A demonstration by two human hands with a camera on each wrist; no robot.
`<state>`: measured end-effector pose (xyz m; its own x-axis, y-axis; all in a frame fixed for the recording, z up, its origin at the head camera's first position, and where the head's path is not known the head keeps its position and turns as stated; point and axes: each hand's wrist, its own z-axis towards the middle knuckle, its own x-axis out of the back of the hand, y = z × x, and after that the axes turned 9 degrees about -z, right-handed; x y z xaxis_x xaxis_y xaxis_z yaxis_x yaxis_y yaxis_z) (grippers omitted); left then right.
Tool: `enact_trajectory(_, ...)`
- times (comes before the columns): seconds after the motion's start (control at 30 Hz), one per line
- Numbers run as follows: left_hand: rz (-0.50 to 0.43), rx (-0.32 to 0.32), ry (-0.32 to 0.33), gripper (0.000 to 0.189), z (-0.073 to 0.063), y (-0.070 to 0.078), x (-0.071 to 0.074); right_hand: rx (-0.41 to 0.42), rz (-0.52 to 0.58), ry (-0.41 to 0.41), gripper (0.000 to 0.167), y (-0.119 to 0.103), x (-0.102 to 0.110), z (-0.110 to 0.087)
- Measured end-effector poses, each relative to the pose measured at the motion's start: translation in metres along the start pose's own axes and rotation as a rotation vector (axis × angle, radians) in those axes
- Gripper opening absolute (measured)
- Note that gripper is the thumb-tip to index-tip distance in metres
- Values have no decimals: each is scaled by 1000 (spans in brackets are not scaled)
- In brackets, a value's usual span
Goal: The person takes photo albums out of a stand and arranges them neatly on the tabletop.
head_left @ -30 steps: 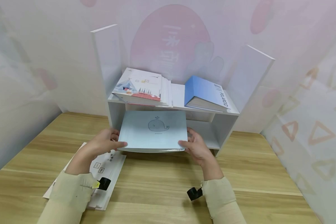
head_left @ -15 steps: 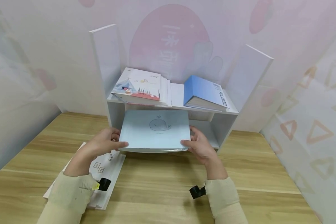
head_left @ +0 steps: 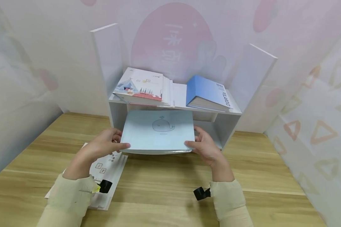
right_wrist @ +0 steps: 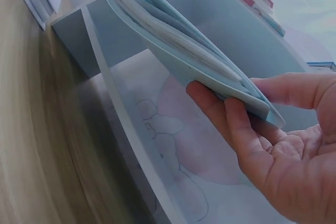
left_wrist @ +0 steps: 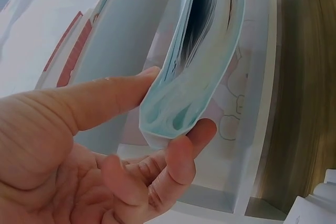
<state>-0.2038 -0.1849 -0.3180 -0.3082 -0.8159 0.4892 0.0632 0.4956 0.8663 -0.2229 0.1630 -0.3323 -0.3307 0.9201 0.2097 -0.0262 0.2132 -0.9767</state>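
Note:
A light blue folder [head_left: 157, 138] with a whale drawing on its cover is held level in front of the lower compartment of the white shelf [head_left: 227, 129]. My left hand [head_left: 108, 143] grips its left edge, thumb on the cover and fingers beneath. At the right near corner my right hand [head_left: 206, 148] pinches it the same way. The folder's spine end [left_wrist: 173, 111] shows between thumb and fingers in the left wrist view, with clear sleeves inside. Layered pages [right_wrist: 178, 38] are visible between the covers in the right wrist view.
On the upper shelf lie a white illustrated book [head_left: 142, 85] over other books and a blue POLAROID album [head_left: 208, 93]. White booklets [head_left: 110, 170] lie on the wooden table [head_left: 159, 189] under my left forearm. Tall side panels [head_left: 106, 56] flank the shelf.
My right hand and the folder's right side have shifted slightly to the right. The left hand keeps nearly the same place and grip.

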Motion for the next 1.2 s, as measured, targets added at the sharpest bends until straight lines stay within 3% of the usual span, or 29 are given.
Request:
enact_trajectory(0.37,-12,-18,12,68,-12,-1,3,-37,-14,-1,79,-11,-7,-7)
enact_trajectory(0.87,12,-41,10,64,-21,1,-7,-33,-1,2,74,-8,-6,-26)
enact_trajectory(1.2,-66,-17,-28,75,-27,-6,-5,-37,-15,28,74,-8,-13,-39)
